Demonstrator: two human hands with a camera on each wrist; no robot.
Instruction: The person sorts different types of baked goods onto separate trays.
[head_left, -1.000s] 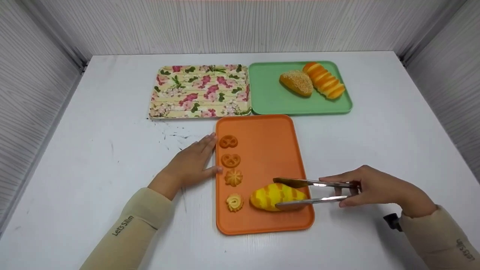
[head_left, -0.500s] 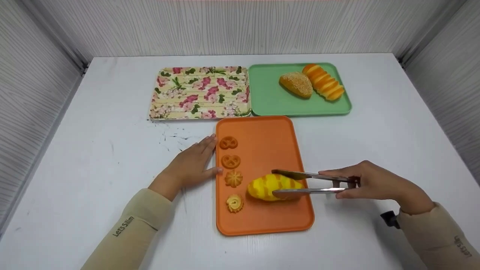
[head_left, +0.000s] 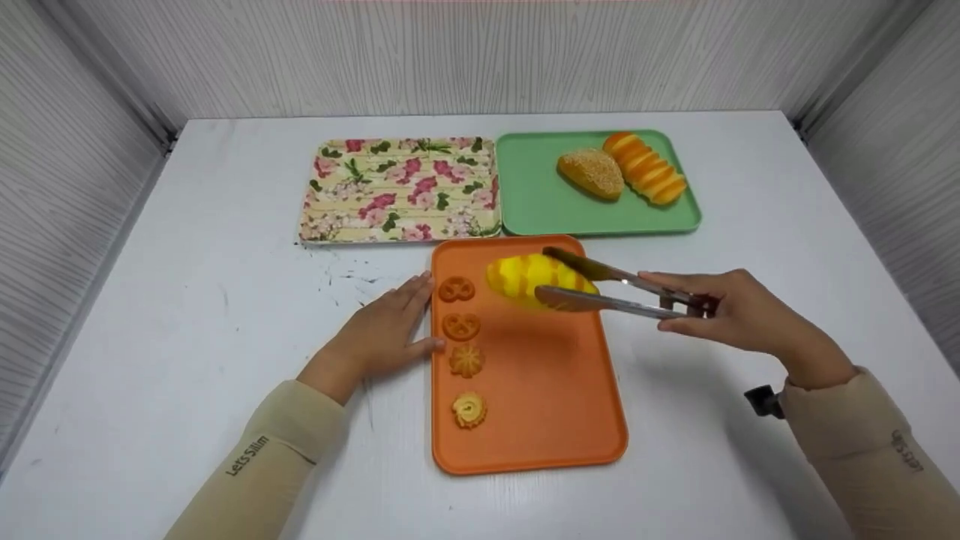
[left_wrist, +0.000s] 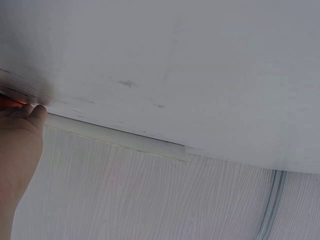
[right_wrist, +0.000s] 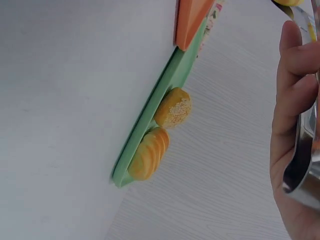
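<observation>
My right hand (head_left: 731,311) grips a pair of metal tongs (head_left: 637,306), whose tips pinch a yellow bread roll with orange-brown stripes (head_left: 517,277). The roll hangs over the upper half of the orange tray (head_left: 540,420), its shadow below it. In the right wrist view, my curled fingers (right_wrist: 295,85) wrap the tongs near their bent end. My left hand (head_left: 379,334) lies with fingers extended against the tray's left rim. Down that side of the tray run two pretzel-shaped cookies (head_left: 460,325), a flower-shaped cookie (head_left: 467,361) and a round swirl cookie (head_left: 469,409).
Behind the orange tray, a floral tray (head_left: 405,187) stands at the left and a green tray (head_left: 529,195) at the right. The green one bears a seeded bun (head_left: 592,172) and a ridged bread loaf (head_left: 645,169). Wood-grain panels (head_left: 480,56) enclose the white table.
My right hand has lifted the striped roll off the orange tray with the tongs and carried it away from me, toward the far end. My left hand has stayed at the rim.
</observation>
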